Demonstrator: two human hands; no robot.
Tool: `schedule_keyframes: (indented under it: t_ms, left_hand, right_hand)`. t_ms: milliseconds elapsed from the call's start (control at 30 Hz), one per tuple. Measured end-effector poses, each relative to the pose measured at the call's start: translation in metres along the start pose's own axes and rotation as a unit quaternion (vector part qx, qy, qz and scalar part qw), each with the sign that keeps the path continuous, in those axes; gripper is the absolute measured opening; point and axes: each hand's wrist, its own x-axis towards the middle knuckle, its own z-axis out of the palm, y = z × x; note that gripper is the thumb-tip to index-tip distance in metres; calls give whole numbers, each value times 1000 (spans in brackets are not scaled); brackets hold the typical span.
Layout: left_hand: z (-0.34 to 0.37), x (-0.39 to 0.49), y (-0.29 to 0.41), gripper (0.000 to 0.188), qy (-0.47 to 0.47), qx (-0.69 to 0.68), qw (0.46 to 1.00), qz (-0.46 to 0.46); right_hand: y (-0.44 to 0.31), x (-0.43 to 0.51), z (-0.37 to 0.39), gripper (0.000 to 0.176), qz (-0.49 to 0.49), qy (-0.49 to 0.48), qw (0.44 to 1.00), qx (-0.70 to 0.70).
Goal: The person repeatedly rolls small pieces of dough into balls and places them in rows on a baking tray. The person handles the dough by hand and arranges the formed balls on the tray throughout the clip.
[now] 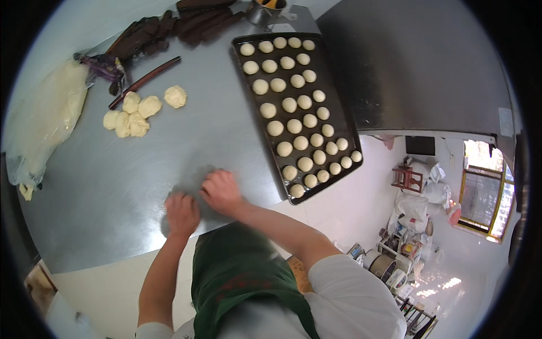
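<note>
Both of my hands are low on the metal worktable (203, 140), near its front edge, with fingers curled and blurred. My left hand (182, 214) is cupped palm down against the surface. Just to its right and a little farther off, my right hand (221, 191) has the same cupped shape. Whatever is under either palm is hidden. Rough dough pieces (138, 124) lie in a cluster at the back left, with a single dough piece (175, 96) apart from them. On the right, a dark baking tray (338, 114) carries uneven rows of smooth round dough balls (294, 126).
A wooden rolling pin (146, 81) lies behind the dough cluster. At the left edge rests a large plastic bag of pale dough (53, 114). Dark brown pieces (144, 38) and a metal container (264, 12) stand along the back. A large dark metal surface (406, 68) adjoins the tray.
</note>
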Motion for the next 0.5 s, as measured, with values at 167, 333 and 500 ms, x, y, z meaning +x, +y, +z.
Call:
schedule_keyframes:
  t_ms: [167, 333, 500]
  left_hand:
    - [3, 52, -41, 16, 49, 16, 996, -69]
    - [-26, 15, -34, 14, 49, 39, 997, -42]
    - [3, 34, -5, 13, 102, 7, 995, -13]
  right_hand:
    - [52, 52, 32, 24, 51, -139, 987, -67]
    - [43, 6, -24, 26, 33, -27, 997, -70]
    - [-7, 20, 26, 25, -36, -79, 995, -39]
